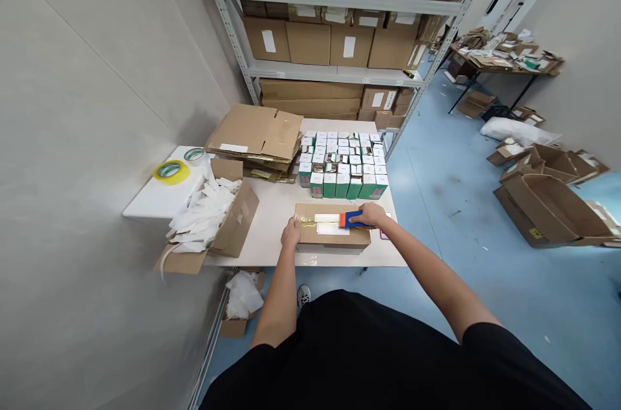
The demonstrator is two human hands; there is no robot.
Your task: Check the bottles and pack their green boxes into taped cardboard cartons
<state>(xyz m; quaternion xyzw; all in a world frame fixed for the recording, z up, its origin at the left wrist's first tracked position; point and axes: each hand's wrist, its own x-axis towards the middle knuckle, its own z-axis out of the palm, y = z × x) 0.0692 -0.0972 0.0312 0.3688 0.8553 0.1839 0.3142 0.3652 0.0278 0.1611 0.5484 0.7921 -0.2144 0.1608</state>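
Observation:
A long brown cardboard box [334,241] lies near the table's front edge, with white labels and glossy tape along its top. My left hand [291,233] grips the box's left end, thumb at the upper edge. In my right hand [372,215] is a blue-and-orange tool that looks like a tape dispenser [350,220]. Its orange end is against the top of the box, over the white label, right of centre. My right fingers are wrapped round its blue body, and its underside is hidden.
Rows of small white-and-green boxes [342,167] stand behind the carton. Flattened cardboard [257,132] is stacked at the back left. Left of me are a box of white paper strips [237,222] and tape rolls [171,171]. A loaded shelf [334,72] rises behind the table.

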